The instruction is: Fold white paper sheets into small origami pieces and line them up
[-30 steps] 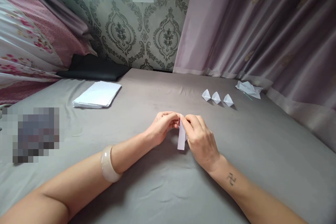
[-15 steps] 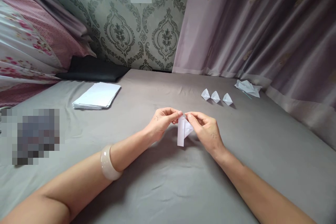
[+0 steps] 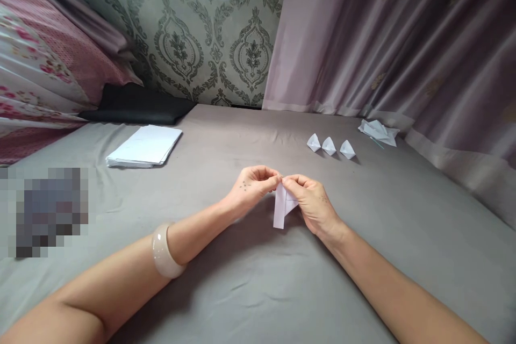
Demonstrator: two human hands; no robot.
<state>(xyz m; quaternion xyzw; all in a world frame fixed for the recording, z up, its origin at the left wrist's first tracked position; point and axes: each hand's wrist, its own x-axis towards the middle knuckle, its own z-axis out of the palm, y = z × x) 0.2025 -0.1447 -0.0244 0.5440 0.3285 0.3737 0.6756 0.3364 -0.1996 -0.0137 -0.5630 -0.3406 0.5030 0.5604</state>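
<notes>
A partly folded white paper is held up between my two hands, with a straight strip hanging down and a slanted flap on its right. My left hand pinches its top edge between thumb and fingers. From the other side, my right hand grips the same top edge and the flap, its thumb close beside the left thumb. The right fingers hide part of the flap. Beyond my hands, three small folded paper boats stand in a row on the grey sheet.
A stack of white paper lies at the back left, in front of a black folded item. More folded paper sits at the back right by the curtain. A blurred-out object is at the left.
My right hand has closed in toward the left, and its thumb now presses on the paper's top edge beside the left thumb. The view has shifted slightly.
</notes>
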